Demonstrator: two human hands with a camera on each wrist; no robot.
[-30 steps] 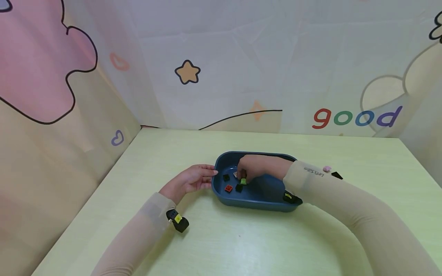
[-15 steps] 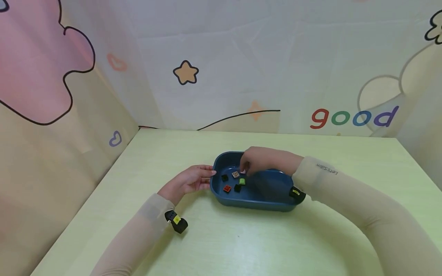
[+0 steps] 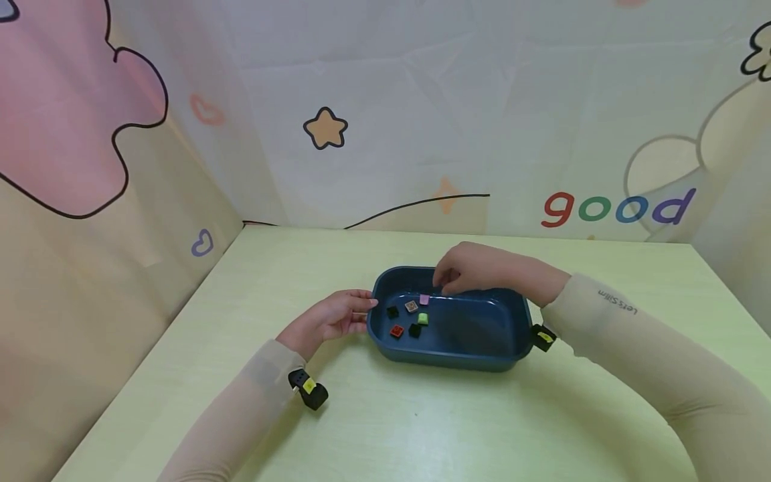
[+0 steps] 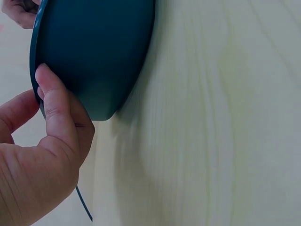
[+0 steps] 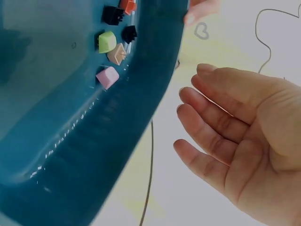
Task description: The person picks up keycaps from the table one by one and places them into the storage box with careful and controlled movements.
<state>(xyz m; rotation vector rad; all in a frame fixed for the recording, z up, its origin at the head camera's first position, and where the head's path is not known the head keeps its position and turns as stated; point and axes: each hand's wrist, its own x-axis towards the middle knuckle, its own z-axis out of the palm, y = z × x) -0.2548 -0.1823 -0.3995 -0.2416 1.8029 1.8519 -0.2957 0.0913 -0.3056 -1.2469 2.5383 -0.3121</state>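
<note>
Several small keycaps lie loose at the left end of a dark blue basin (image 3: 464, 361): a pink keycap (image 3: 424, 300), a light green keycap (image 3: 423, 319), a tan keycap (image 3: 411, 306), a red keycap (image 3: 396, 331) and two black ones. At the basin's left end, my left hand (image 3: 328, 316) pinches the rim between thumb and fingers; the left wrist view shows the fingertips right at the edge. My right hand (image 3: 476, 268) hovers over the far rim. In the right wrist view its fingers (image 5: 211, 134) are loosely bent and hold nothing, with the pink keycap nearest.
A pale wood-grained table (image 3: 361, 428) carries the basin. Behind it hangs a printed cloth backdrop (image 3: 385, 120), which also covers the left side. My right forearm (image 3: 650, 355) reaches across the table's right side and hides part of it.
My right hand has let go of the pink keycap, which now lies in the basin, and has moved up and right to the far rim. The left hand has stayed on the rim.
</note>
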